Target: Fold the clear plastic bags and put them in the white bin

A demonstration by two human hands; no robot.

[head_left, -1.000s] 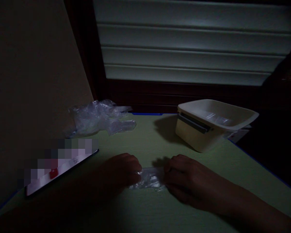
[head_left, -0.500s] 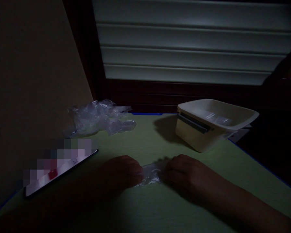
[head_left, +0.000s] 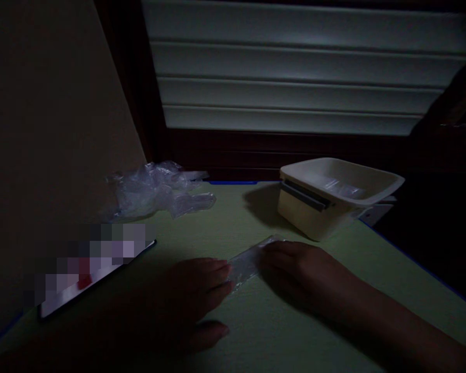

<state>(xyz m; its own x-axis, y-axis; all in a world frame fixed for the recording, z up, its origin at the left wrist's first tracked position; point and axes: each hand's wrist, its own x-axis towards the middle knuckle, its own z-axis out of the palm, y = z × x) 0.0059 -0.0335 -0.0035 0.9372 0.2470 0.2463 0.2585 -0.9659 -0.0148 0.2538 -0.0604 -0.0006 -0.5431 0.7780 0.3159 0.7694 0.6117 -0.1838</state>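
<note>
On the tabletop, a folded clear plastic bag (head_left: 245, 265) lies flat as a narrow slanting strip between my hands. My left hand (head_left: 200, 295) is open, its fingers stretched to the right and its thumb well apart. Its fingertips touch or rest at the strip's left end. At the other end, my right hand (head_left: 301, 267) is closed over the plastic with bent fingers, pressing or gripping it. The fingertips there are in shadow and partly hidden. A loose heap of crumpled clear plastic bags (head_left: 147, 191) sits at the back left of the table.
A cream plastic bin (head_left: 303, 210) with a dark grey handle stands tilted at the back right, with clear plastic inside it. A lit phone or tablet (head_left: 62, 298), partly pixelated, lies at the left. The green table (head_left: 252, 331) meets a wall and a shuttered window (head_left: 295, 67). Light is dim.
My left hand has gone from closed on the plastic to open, thumb and fingers spread. The crumpled-looking strip now lies flatter and longer, slanting up to the right. My right hand has barely moved.
</note>
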